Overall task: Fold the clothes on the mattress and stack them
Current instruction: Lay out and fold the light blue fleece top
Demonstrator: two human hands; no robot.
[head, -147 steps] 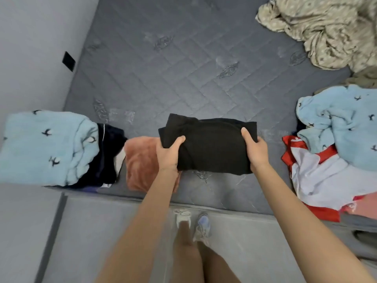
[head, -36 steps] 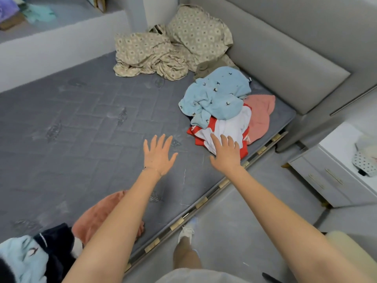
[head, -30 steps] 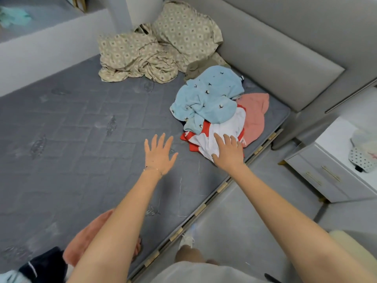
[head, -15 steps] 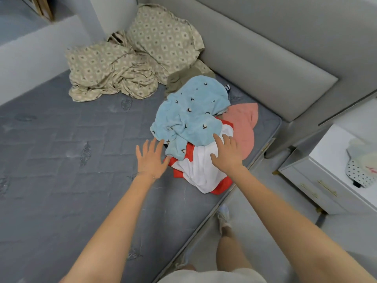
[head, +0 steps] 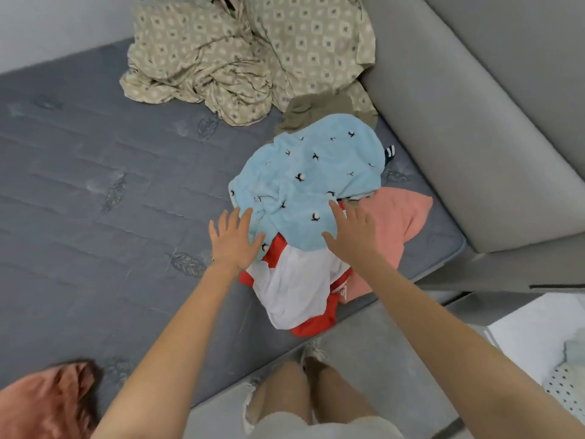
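Note:
A heap of unfolded clothes lies near the right end of the grey mattress (head: 95, 217). On top is a light blue garment with small dark bird prints (head: 310, 175). Under it lie a white and red shirt (head: 294, 289) and a pink garment (head: 395, 223). My left hand (head: 232, 240) hovers with spread fingers at the blue garment's left edge. Over its near right edge, my right hand (head: 351, 236) is spread flat, holding nothing. A folded rust-coloured garment (head: 44, 403) sits at the lower left corner.
Crumpled beige patterned bedding (head: 240, 55) lies at the head of the mattress, with an olive cloth (head: 316, 112) beside it. A grey padded headboard (head: 474, 137) runs along the right. A white bedside cabinet (head: 538, 343) stands at lower right. My legs stand at the mattress edge.
The folded black garment I held earlier is gone from my hands. I have turned toward the unfolded heap, and both open hands have moved forward onto the blue garment's edges.

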